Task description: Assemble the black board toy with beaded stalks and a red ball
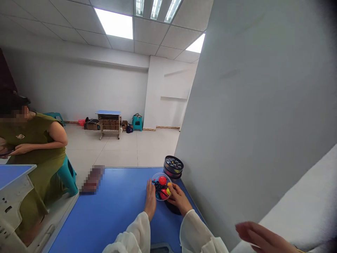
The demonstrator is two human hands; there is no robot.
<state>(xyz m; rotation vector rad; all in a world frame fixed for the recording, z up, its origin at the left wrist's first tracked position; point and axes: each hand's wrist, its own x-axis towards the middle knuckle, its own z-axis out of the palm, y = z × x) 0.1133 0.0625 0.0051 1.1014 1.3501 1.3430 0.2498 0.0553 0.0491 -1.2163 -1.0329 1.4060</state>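
A round clear container [158,198] holds red balls [162,180], a yellow piece [169,191] and black connector pieces [158,187]. It sits near the far right of the blue table. My left hand [150,199] rests against the container's left side, its fingers straight and side by side. On the right side, my right hand [180,197] has its fingers curled at the rim by the yellow piece; its grip is partly hidden. Just behind the container stands a round black case [173,167] with a patterned top. A black round object [173,208] lies partly under my right hand.
A grey wall [252,116] borders the blue table [118,203] on the right. Another person's hand [263,237] reaches in at the lower right. A seated person [39,147] is at the left. A dark tray edge [160,248] shows at the bottom.
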